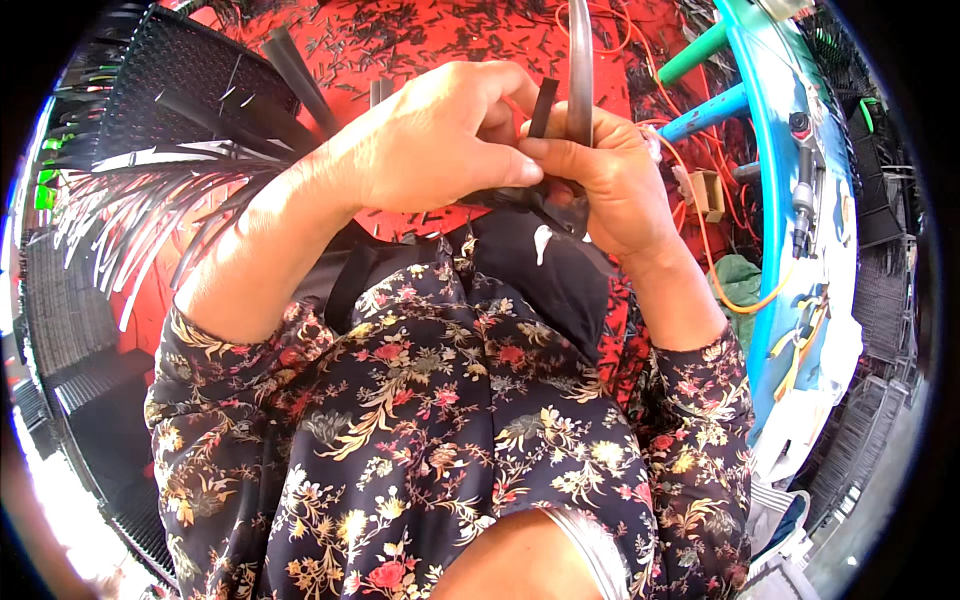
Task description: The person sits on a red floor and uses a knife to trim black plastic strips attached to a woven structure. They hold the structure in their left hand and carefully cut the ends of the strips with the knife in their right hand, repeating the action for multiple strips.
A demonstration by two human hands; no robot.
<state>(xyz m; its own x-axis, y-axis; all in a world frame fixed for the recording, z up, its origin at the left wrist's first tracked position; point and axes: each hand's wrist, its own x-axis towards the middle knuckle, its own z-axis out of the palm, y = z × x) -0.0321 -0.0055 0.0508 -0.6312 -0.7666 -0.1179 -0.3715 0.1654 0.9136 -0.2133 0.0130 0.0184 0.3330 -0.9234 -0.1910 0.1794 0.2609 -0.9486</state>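
Left hand [430, 135] and right hand [600, 165] pressed together, both clamped on short black strip [543, 105] and grey tube [580, 70], held above lap. Step judged: strip being fitted against tube. Next move calls for steady pinch. Loose black strips [150, 215] heaped at red floor's [400, 40] left edge.

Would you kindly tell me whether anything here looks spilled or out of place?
Yes: small black strip offcuts lie scattered all over the red floor surface, like loose debris. Both hands, left hand and right hand, pinch short black strips together.
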